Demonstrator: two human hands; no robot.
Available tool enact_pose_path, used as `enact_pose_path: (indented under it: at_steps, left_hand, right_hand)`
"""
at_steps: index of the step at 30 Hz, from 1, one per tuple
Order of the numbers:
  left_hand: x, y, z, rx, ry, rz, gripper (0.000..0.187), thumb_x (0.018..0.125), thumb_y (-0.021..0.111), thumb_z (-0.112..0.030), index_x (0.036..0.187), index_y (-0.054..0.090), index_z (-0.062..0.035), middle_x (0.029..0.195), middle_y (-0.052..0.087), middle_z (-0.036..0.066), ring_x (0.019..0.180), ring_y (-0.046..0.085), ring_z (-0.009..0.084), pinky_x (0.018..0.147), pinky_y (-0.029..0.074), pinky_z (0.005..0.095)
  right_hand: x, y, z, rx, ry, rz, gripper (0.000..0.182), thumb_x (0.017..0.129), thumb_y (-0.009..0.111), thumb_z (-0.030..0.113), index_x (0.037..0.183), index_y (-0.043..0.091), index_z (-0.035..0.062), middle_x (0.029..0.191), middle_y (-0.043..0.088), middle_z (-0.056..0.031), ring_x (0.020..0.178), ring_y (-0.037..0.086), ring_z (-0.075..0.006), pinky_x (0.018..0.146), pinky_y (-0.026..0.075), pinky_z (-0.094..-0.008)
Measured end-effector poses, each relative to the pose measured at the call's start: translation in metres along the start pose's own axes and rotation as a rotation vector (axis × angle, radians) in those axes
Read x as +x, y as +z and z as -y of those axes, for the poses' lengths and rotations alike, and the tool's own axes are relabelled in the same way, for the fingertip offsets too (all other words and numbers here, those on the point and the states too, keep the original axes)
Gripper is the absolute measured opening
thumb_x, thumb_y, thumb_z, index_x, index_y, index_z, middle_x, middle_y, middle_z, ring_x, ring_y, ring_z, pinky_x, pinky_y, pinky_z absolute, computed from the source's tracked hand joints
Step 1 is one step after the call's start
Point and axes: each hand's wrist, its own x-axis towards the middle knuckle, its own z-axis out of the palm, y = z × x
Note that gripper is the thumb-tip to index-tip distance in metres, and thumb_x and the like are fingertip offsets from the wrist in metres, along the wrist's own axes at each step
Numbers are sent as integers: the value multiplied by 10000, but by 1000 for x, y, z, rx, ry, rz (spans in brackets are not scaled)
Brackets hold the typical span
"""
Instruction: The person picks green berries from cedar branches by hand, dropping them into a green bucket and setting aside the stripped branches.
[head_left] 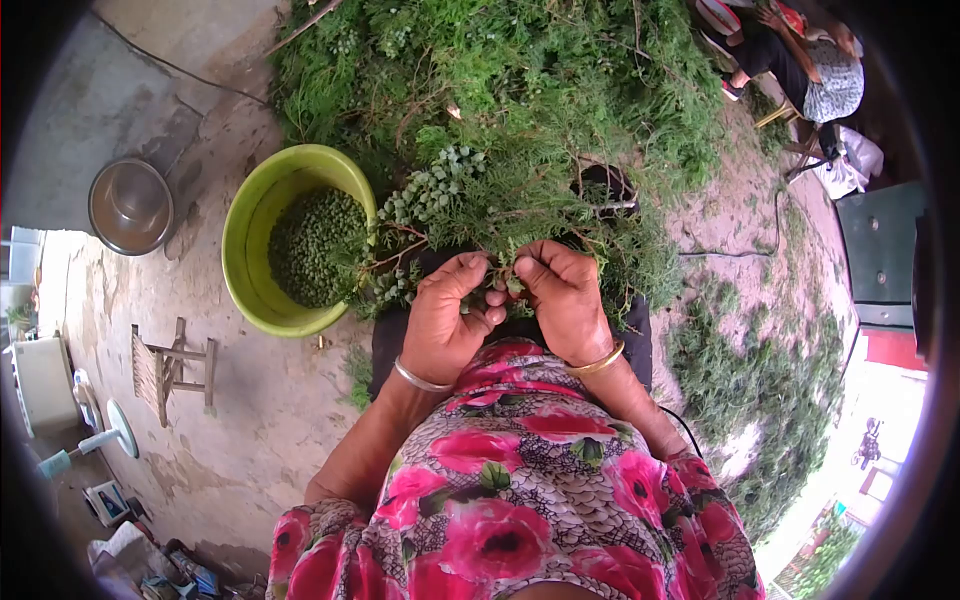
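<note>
In front of my lap, my left hand point(450, 315) and my right hand point(567, 300) are close together, fingertips pinched on a small evergreen sprig point(512, 272). The fingers partly hide the sprig. A leafy branch bearing clusters of pale grey-green cones point(437, 185) lies just beyond my hands, its woody stem reaching toward my left fingers. To the left stands a yellow-green tub point(243, 245), partly filled with small round green cones point(318, 245). Some foliage overhangs the tub's right rim.
A large heap of cut evergreen branches point(500, 80) spreads ahead. More cuttings point(760, 370) lie at right. A metal bowl point(131, 205) and a small wooden stool point(172, 370) are on the left floor. Another person point(830, 85) sits at the upper right.
</note>
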Motion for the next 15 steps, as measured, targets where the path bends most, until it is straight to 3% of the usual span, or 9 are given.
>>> enact_pose_path:
  at_steps: [2,5,9,10,11,13,15]
  left_hand:
    - [1,-4,3,-143,-68,80,178,919,581,-161,1028,538,-27,832,564,78,707,533,153,581,455,254]
    - [6,-16,-2,-295,-151,129,157,931,542,-130,1021,542,-1,888,562,80,751,562,156,590,486,288]
    - [-9,4,-3,-52,-34,9,169,897,576,-84,1035,539,6,853,596,90,723,576,154,557,490,279]
    - [-12,7,-3,74,45,2,190,867,604,-50,1036,540,8,829,611,86,692,579,144,533,481,266]
    - [-13,10,-2,199,124,-5,222,837,632,-16,1038,541,11,805,625,81,662,582,134,509,472,253]
    - [-11,14,5,306,186,-63,291,790,666,22,1051,536,20,758,623,70,585,552,124,459,435,250]
    - [-9,13,8,575,279,-64,253,803,669,9,1022,544,29,743,614,63,557,530,103,453,420,231]
  right_hand:
    - [2,-1,0,295,159,10,95,912,560,58,881,602,-22,742,592,-26,675,538,-102,627,464,-252]
    - [3,-7,0,551,174,100,100,923,552,81,935,577,-16,819,593,-58,718,559,-143,668,479,-264]
    - [2,0,-4,389,94,44,93,920,561,68,924,576,-24,804,595,-68,720,554,-152,663,487,-279]
    - [2,6,-2,424,113,-53,72,916,561,44,899,600,-14,755,605,-31,665,564,-103,613,470,-242]
    - [1,7,-1,424,113,-53,72,916,561,44,899,600,-14,755,605,-31,665,564,-103,613,470,-242]
    - [0,9,1,-106,-99,-127,63,906,563,26,887,606,-16,754,611,-28,667,551,-87,613,471,-241]
    - [1,11,-4,-169,-131,-116,64,904,561,21,881,607,-18,751,611,-28,666,545,-82,616,470,-239]
